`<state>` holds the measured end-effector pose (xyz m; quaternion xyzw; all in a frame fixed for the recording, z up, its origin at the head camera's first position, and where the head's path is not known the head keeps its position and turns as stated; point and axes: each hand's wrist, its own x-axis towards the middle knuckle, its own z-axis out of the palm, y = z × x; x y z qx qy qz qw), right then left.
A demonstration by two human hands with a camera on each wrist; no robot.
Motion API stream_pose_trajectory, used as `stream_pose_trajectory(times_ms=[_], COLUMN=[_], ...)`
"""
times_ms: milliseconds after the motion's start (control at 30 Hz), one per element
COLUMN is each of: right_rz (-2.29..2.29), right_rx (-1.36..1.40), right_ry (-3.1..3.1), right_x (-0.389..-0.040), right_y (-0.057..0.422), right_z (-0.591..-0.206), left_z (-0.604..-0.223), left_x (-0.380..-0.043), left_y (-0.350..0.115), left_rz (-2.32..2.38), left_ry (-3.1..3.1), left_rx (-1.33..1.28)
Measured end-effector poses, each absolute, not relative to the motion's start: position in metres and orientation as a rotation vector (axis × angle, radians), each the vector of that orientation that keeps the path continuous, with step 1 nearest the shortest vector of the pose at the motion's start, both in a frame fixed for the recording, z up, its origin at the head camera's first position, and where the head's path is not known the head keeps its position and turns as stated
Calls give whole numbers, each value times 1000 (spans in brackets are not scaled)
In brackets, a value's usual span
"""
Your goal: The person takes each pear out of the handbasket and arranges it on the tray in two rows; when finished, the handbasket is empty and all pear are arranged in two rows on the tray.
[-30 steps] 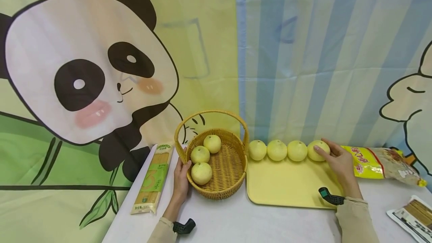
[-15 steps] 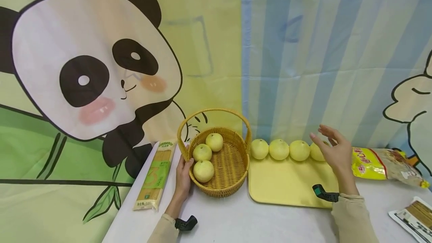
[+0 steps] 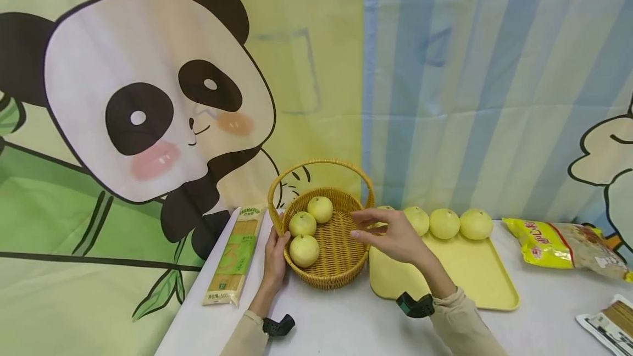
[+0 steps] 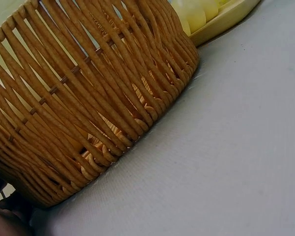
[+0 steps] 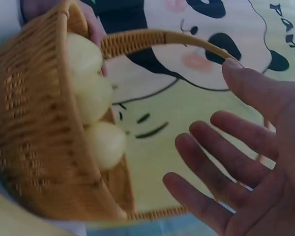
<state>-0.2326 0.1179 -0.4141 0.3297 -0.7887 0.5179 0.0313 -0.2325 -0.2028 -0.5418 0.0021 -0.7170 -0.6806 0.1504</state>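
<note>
Just right of the left hand (image 3: 275,257), its fingers holding the left side, stands a wicker basket (image 3: 341,246), three pale round fruits (image 3: 303,224) inside near the thumb. Right hand (image 3: 390,232) is at the basket's right side, fingers loosely spread, thumb apart, those fruits left of its fingertips. Right of these fingers, a fruit row (image 3: 444,223) lines the yellow tray's (image 3: 460,268) back edge; noodle pack (image 3: 236,257) lies left of left fingers.

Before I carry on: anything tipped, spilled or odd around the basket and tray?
Nothing stands out. The basket sits upright, three pale fruits inside; the remaining fruits line the far edge of the tray, partly hidden by the right hand. No spill or damage shows.
</note>
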Motion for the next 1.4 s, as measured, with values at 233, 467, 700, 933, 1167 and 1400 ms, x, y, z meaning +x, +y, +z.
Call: stream_pose_trajectory(times_ms=[233, 467, 700, 933, 1167, 1400], right_rz=[1637, 1860, 2133, 2107, 2032, 2127], right_rx=[1046, 1013, 882, 644, 648, 751], right_ry=[-2560, -2763, -2934, -3032, -3097, -3039], right_x=[-254, -277, -289, -290, -289, -291], right_y=[76, 51, 27, 8, 0, -3], right_z=[-415, -417, -425, -439, -453, -460], left_z=[-545, -545, -547, -545, -544, -544], left_x=[-232, -234, -232, -232, -231, -232], left_y=[-203, -203, -202, -202, -200, -202], left_rz=[-1957, -1924, -1905, -1916, -1915, -1909], left_ry=[-2058, -2062, -2072, -2063, -2065, -2065], left_rx=[23, 31, 30, 16, 3, 1])
